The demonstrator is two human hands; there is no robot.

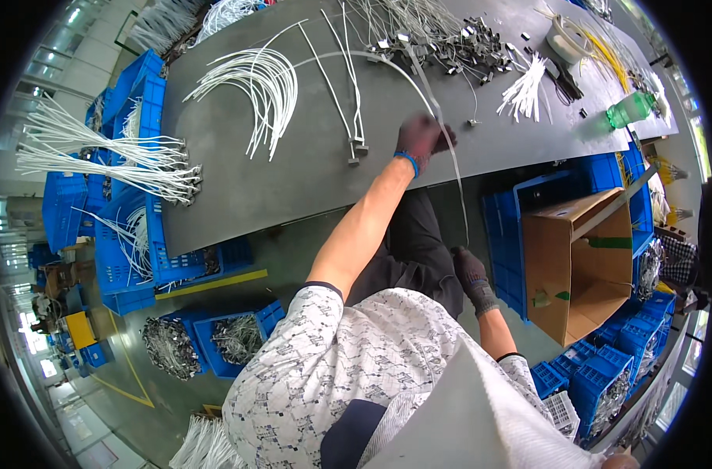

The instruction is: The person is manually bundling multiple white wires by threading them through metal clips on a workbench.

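Note:
At the table's front edge, my left hand (424, 142), in a dark knit glove with a blue cuff, is closed on a thin white cable (406, 74) that curves in from the far side. Its fingers are partly blurred. A flat grey strip (456, 172) runs past its fingertips and hangs over the edge. Lower down, beside my lap, my gloved right hand (473, 280) is closed at the strip's lower end. Left of my left hand lie a few straight white cables (331, 86) with small metal connectors (354, 148), and a fanned bundle of white cables (270, 90).
Grey cables with black connectors (465, 47) heap at the table's back. A green bottle (629, 111) lies at right, near a short white bundle (525, 90). An open cardboard box (551, 266) stands below the table. Blue crates (129, 266) holding cables flank the left side.

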